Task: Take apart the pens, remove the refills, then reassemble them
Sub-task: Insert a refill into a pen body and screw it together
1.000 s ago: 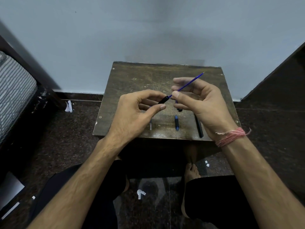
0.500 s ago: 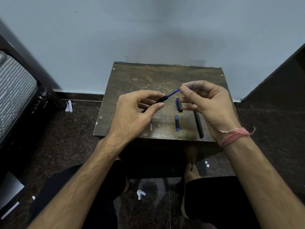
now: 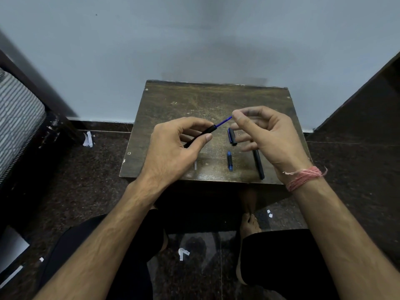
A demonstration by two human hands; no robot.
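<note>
Pinched in the left hand [image 3: 173,146] is the black barrel [image 3: 200,136], held above the table [image 3: 164,100]; right hand [image 3: 266,135] nips the blue refill [image 3: 224,121] poking out. Looks mid-step, sliding in or out, can't tell. Next move needs a straight push or pull. Barrel's back end is hidden.

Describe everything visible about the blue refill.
The blue refill is a thin, straight rod, plastic by its look. Only a short stretch shows: its lower end sits inside the open mouth of the black pen barrel held by the left hand, and its upper end is pinched by the right hand. It slants up to the right, above the wooden table, touching nothing else.
</note>
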